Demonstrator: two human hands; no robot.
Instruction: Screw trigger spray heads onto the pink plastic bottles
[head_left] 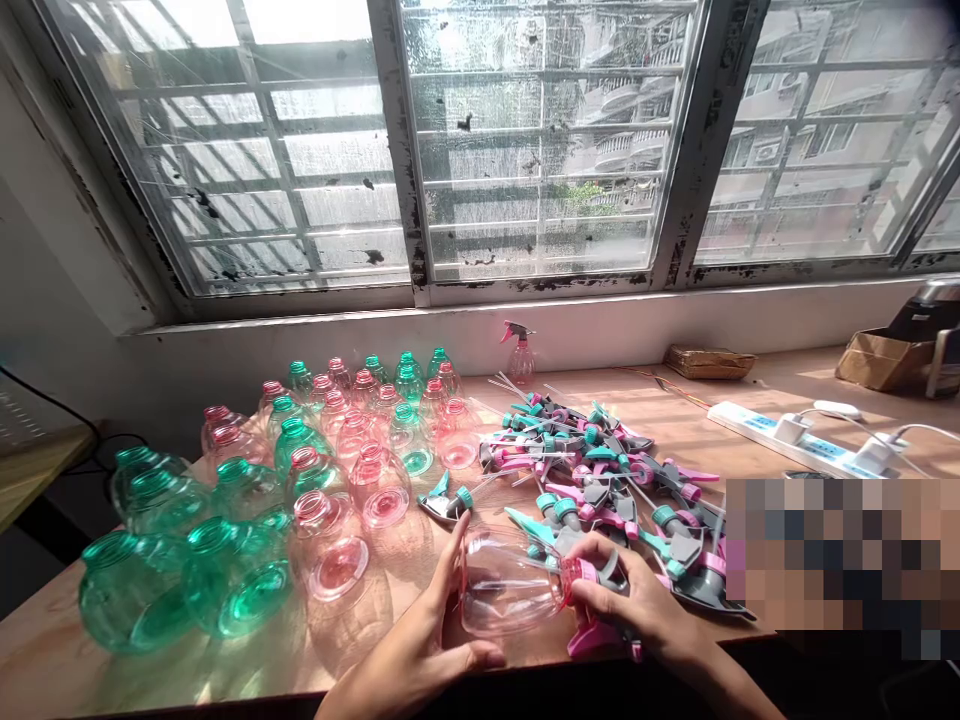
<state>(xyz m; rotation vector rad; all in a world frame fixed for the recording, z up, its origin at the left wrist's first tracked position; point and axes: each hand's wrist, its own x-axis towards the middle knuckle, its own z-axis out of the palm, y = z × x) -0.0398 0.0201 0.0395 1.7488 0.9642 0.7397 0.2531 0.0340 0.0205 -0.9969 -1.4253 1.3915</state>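
Observation:
A clear pink bottle lies on its side between my hands near the table's front edge, neck to the right. My left hand cups the bottle's base, thumb below and fingers above. At the neck, my right hand grips the pink collar of a spray head between thumb and fingers. The collar sits at the bottle's mouth; how far it is screwed on cannot be told. The pink trigger hangs below my right hand. Beyond the bottle lies a loose teal and grey spray head.
Several open green bottles and pink bottles stand at left. A heap of spray heads covers the middle right. One assembled spray bottle stands by the wall. A power strip with plugs and a cardboard box are at right.

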